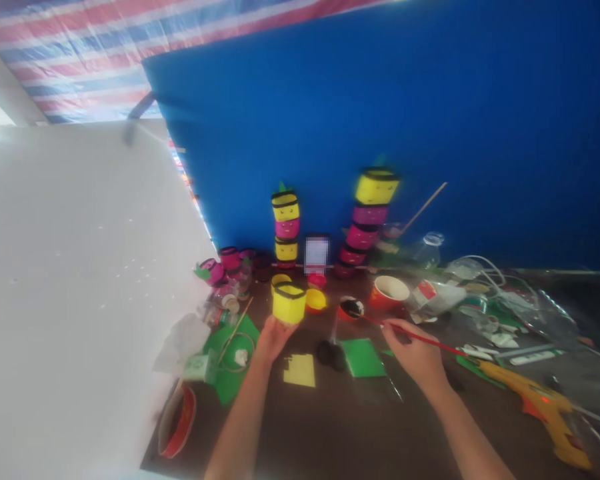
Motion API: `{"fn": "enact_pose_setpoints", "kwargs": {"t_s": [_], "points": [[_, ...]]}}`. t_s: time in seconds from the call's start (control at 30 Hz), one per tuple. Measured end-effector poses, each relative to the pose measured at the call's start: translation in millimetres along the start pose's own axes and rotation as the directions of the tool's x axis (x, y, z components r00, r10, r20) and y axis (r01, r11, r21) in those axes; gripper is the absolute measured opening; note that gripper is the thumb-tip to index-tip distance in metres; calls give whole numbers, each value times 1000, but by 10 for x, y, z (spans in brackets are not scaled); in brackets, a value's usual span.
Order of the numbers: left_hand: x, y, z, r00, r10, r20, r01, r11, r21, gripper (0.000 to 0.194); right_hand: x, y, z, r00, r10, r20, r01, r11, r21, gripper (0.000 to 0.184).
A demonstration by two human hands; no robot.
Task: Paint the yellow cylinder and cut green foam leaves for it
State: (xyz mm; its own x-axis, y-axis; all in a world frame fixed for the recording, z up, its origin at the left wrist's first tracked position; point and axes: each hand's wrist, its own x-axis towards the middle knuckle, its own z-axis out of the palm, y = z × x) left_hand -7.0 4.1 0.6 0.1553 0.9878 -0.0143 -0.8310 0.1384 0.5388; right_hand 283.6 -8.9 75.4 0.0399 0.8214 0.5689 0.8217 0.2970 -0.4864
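My left hand point(273, 339) grips a yellow cup with a black rim point(289, 303) from below and holds it upright above the table. My right hand point(414, 352) pinches a thin red paintbrush point(420, 338), whose tip reaches into a small red pot of black paint point(351, 309). Between the hands lie a yellow paper piece point(300, 370), a green paper square point(363, 357) and black scissors handles point(330, 353).
Two stacks of yellow and pink painted cups point(286, 230) point(367, 220) stand against the blue backdrop point(380, 120). An orange cup point(389, 292), a plastic bottle point(427, 250), an orange glue gun point(545, 407), green paper point(230, 360) and a red bowl point(177, 423) crowd the brown table. A white board point(70, 287) stands at left.
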Motion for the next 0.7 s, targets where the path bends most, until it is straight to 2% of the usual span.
{"fn": "enact_pose_setpoints", "kwargs": {"t_s": [0.2, 0.47, 0.6, 0.7], "points": [[14, 0, -11, 999, 12, 41, -11, 1000, -21, 41, 0, -4, 16, 999, 49, -8, -49, 999, 19, 18], [2, 5, 3, 1000, 1, 9, -1, 1000, -7, 41, -31, -48, -8, 983, 177, -40, -169, 974, 148, 12], [10, -9, 12, 1000, -3, 8, 3, 1000, -3, 43, -106, -18, -33, 946, 312, -87, -271, 911, 311, 14], [27, -33, 6, 1000, -18, 3, 18, 1000, 10, 40, -163, 38, -17, 913, 399, -86, -308, 813, 494, 17]]}}
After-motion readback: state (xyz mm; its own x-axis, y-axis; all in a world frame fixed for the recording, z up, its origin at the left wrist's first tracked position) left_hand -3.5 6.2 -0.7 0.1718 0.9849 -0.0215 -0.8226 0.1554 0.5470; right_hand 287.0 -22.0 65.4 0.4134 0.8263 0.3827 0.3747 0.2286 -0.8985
